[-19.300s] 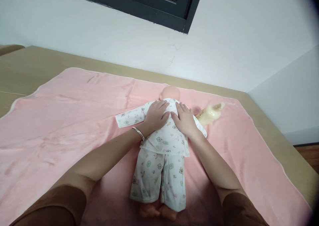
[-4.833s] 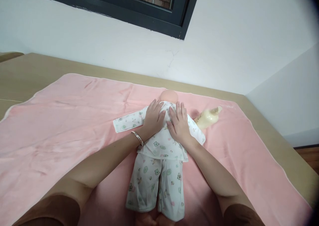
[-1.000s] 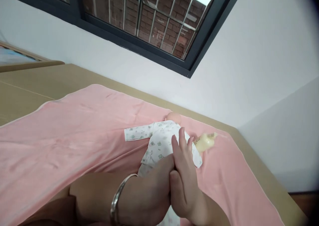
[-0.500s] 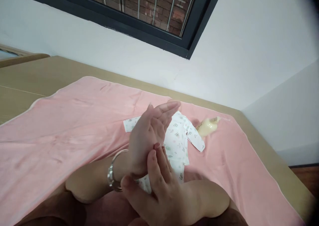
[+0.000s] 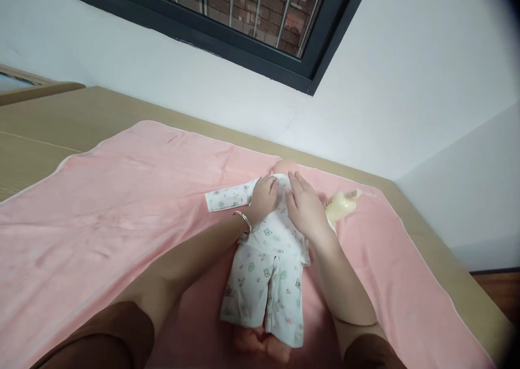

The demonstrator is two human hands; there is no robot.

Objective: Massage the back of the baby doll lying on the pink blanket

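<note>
A baby doll [image 5: 285, 167] in a white printed top [image 5: 272, 233] and matching trousers [image 5: 247, 287] lies stretched out, its head at the far end and its feet toward me. Flat on the upper left of its back or chest rests my left hand [image 5: 264, 198], fingers extended, a silver bangle on the wrist. My right hand [image 5: 304, 206] lies on the upper right side of the top, its fingers straight. Neither hand grips anything. Which way the doll faces I cannot tell. My right forearm covers most of the doll's right-hand sleeve.
A pink blanket [image 5: 122, 195] with a white edge spreads under the doll over a wooden surface [image 5: 97, 109]. Right of the doll lies a pale yellow bottle [image 5: 342, 205]. Behind stand a white wall [image 5: 345, 125] and a dark-framed window [image 5: 309, 71] with bars.
My hands were together above the doll, palm and fingers touching. They have come apart and moved down and forward onto its upper body, uncovering the trousers.
</note>
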